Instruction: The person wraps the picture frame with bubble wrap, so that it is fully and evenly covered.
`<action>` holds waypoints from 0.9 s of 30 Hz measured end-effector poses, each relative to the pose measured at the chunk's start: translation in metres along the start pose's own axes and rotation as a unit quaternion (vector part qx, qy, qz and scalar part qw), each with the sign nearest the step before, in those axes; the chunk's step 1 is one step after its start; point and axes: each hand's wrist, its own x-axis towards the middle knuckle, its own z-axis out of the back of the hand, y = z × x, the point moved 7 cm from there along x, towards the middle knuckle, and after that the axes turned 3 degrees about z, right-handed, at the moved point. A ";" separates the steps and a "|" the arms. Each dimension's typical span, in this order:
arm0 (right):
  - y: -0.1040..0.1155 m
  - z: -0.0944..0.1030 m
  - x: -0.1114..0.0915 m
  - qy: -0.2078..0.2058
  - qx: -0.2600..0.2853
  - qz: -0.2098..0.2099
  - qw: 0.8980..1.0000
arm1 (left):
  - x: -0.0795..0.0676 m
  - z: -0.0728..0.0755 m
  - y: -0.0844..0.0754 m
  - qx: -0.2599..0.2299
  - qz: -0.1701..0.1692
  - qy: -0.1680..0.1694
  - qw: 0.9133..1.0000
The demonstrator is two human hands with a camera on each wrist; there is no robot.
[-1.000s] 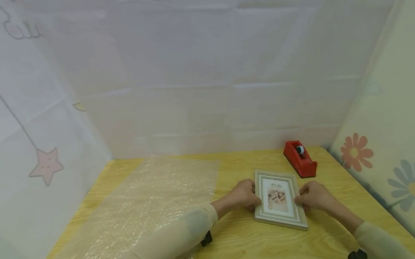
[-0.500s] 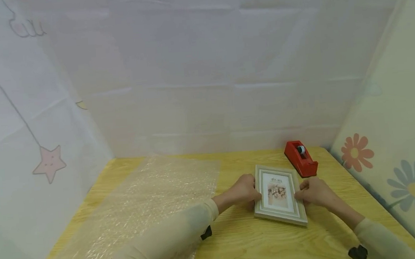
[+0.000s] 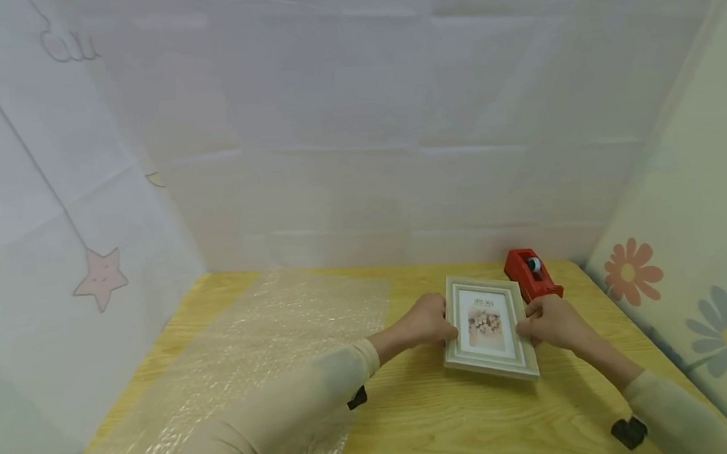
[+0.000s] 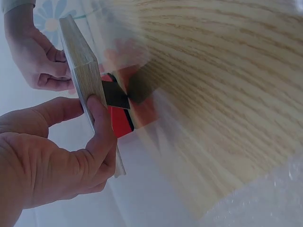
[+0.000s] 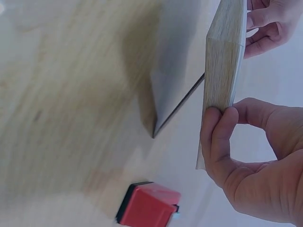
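A pale wooden picture frame [image 3: 485,327] with a floral print inside is held tilted by both hands, its face toward the head camera. My left hand [image 3: 427,320] pinches its left edge, thumb in front and fingers behind. On the opposite edge my right hand [image 3: 552,321] grips it the same way. In the left wrist view a dark stand leg [image 4: 116,95] sticks out behind the picture frame. The right wrist view shows that leg [image 5: 180,105] slanting down with its tip at the tabletop. Beneath the lower edge a shadow falls on the wood.
A red tape dispenser [image 3: 531,273] stands right behind the picture frame, partly covered by it. Bubble wrap [image 3: 271,351] lies spread over the left part of the wooden table [image 3: 425,424], partly under the left sleeve. Printed sheets [image 3: 357,116] hang around the table.
Both hands have raised the picture frame from near the tabletop and moved it slightly toward the back. It now overlaps the tape dispenser in the head view, which has shifted a little.
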 end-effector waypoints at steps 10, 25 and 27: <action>0.029 0.003 0.014 0.003 0.014 0.031 0.999 | -0.010 0.031 -0.012 0.014 -0.021 -0.021 0.999; 0.068 -0.002 0.041 0.004 0.011 0.045 0.999 | -0.021 0.077 -0.010 -0.009 -0.009 -0.056 0.998; 0.072 -0.005 0.045 0.004 0.016 0.050 0.999 | -0.023 0.082 -0.008 -0.023 -0.008 -0.056 0.998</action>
